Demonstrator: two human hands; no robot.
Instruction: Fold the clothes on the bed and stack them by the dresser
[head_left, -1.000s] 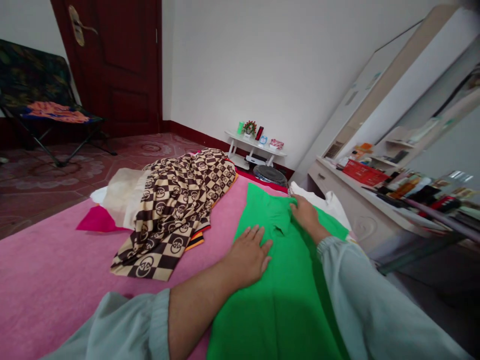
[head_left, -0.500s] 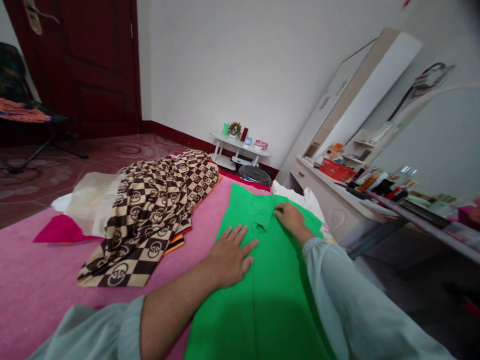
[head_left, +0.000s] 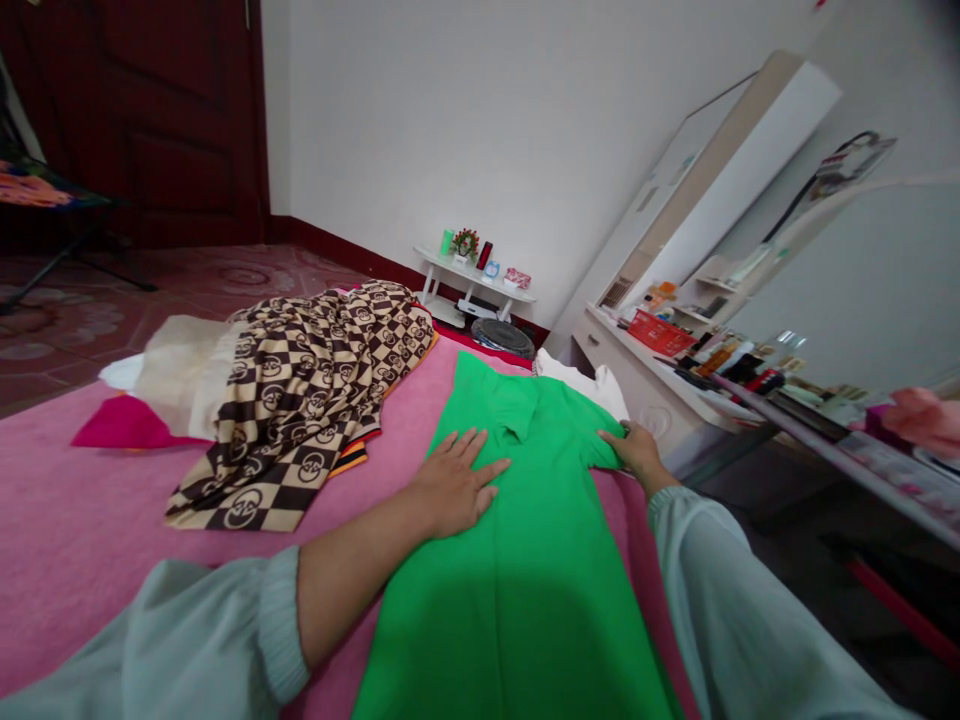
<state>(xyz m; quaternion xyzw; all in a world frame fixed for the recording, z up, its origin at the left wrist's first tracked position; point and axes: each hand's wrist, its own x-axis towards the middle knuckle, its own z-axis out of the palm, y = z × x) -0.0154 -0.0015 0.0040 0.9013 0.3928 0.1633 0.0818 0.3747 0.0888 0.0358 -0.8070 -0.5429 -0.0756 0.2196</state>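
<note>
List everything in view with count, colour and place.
green garment: one, green, central
patterned cloth: one, heaped, brown and beige, left
sheer cloth: one, beige, beside patterned cloth
magenta cloth: one, magenta, left
white garment: one, white, beyond green garment
cover: one, pink, underneath
dressing table: one, white, right
basket: one, red, on dressing table
bottles: several, mixed colours, same table
cabinet: one, white and beige, rear right
low shelf: one, white, far end
plant: one, red and green, on low shelf
door: one, dark red, rear left
chair: one, dark, left edge
left hand: one, bare, on green garment
right hand: one, bare, at garment's sleeve
</note>
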